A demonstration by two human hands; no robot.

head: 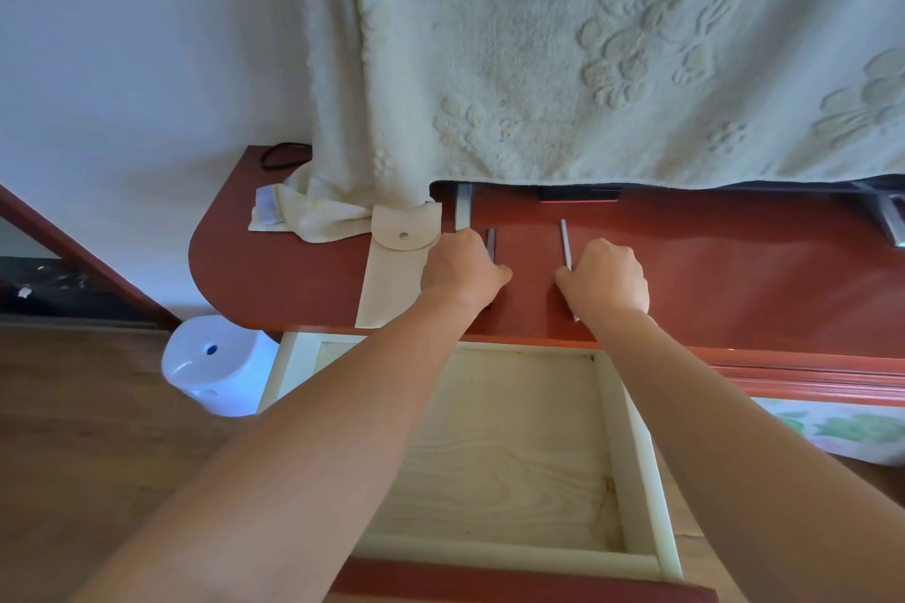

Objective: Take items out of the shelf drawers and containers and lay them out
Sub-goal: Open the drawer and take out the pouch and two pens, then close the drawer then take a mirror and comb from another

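Observation:
A wooden drawer (636,446) stands pulled out below the red tabletop (734,269); its pale bottom shows bare. On the tabletop lies a cream cloth pouch (392,269) with a snap flap. My left hand (460,267) is curled over a dark slim utensil (490,241) just right of the pouch. My right hand (607,277) is curled round a thin silver utensil (565,242), whose tip sticks out beyond the knuckles. Both utensils lie lengthwise on the tabletop, a hand's width apart.
A cream towel (563,54) drapes over a screen at the back, its corner bunched on the tabletop (318,215). Silver stand legs (463,206) poke out beneath it. A white stool (220,362) stands on the floor at the left.

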